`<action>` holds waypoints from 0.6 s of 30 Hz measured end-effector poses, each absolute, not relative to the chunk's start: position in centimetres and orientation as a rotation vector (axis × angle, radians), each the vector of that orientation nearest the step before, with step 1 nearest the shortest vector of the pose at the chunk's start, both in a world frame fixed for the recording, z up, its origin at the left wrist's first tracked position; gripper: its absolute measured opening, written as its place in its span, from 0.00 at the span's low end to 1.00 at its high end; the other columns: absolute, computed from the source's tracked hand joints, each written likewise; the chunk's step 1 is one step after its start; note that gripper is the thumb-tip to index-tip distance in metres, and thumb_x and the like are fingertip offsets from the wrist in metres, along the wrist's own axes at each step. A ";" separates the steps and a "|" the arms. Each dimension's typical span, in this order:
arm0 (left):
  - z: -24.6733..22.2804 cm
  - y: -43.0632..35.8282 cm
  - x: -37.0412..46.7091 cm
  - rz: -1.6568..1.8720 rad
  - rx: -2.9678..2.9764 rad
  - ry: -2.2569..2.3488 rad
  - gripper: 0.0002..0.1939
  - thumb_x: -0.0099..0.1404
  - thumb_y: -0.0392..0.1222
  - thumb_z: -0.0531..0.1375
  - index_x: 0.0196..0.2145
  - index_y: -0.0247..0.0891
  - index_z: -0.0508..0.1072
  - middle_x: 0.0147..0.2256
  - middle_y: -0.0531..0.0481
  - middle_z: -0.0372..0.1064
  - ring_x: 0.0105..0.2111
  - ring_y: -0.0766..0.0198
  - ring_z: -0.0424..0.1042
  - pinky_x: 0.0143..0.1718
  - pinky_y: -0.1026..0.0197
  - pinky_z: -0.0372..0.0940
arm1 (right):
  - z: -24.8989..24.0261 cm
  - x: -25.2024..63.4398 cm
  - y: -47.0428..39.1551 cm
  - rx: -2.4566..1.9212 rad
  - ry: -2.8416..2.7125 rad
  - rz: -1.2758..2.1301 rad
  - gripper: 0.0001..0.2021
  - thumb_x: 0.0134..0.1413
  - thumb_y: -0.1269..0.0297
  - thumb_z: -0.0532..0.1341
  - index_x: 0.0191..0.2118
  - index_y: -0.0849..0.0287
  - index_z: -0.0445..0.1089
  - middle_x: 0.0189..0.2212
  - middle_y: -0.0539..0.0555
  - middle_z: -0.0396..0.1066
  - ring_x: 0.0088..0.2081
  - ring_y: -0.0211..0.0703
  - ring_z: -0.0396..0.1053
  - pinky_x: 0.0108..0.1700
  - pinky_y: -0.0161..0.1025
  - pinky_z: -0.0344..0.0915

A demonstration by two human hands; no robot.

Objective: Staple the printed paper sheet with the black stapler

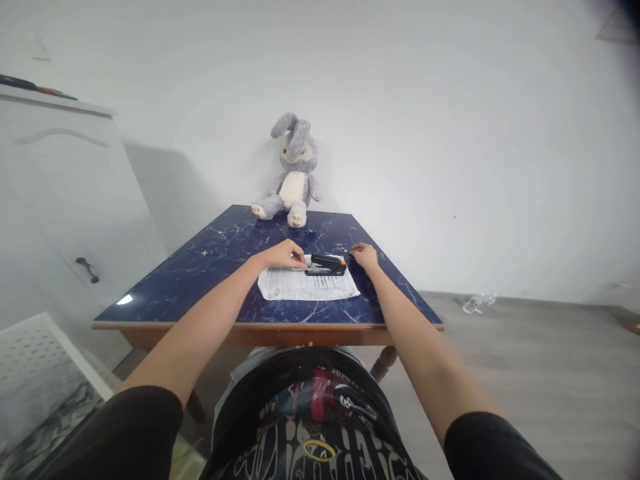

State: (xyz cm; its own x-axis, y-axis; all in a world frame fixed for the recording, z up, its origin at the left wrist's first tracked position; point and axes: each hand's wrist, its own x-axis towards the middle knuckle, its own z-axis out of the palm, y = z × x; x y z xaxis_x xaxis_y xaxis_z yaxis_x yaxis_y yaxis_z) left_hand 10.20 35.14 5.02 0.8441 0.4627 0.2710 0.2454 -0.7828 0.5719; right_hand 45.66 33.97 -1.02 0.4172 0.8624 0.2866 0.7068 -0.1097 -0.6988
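While my left hand pinches the stapler's near end, seemingly adjusting it, my curled right hand, grip unclear, should steady it.

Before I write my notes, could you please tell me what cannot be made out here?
All in the head view:
Printed sheet: text too small; stapler covers part.
Left hand: whether its fingers hold anything, too small to tell.
White cabinet: cut off by left edge.
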 end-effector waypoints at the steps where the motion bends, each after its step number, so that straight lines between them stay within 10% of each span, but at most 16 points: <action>1: 5.0 35.0 10.4 0.544 2.487 0.516 0.14 0.59 0.52 0.71 0.32 0.37 0.85 0.31 0.45 0.80 0.32 0.61 0.75 0.35 0.61 0.65 | -1.1 45.7 34.0 -1.863 -1.345 0.245 0.11 0.49 0.69 0.65 0.39 0.53 0.81 0.39 0.52 0.83 0.48 0.48 0.79 0.56 0.42 0.72; 18: 4.8 34.7 11.1 0.549 2.517 0.525 0.14 0.58 0.51 0.71 0.29 0.35 0.83 0.29 0.47 0.78 0.30 0.62 0.74 0.34 0.61 0.64 | -0.9 45.6 34.0 -1.881 -1.380 0.236 0.10 0.49 0.69 0.65 0.38 0.53 0.81 0.39 0.51 0.83 0.47 0.46 0.79 0.55 0.42 0.72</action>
State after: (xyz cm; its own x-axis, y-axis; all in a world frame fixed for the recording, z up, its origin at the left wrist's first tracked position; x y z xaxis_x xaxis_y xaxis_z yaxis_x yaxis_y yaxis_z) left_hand 11.09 34.67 4.78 0.8438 0.4604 0.2758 0.2556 -0.7966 0.5478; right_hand 45.58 34.01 -0.92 0.3942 0.8743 0.2833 0.7301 -0.1107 -0.6743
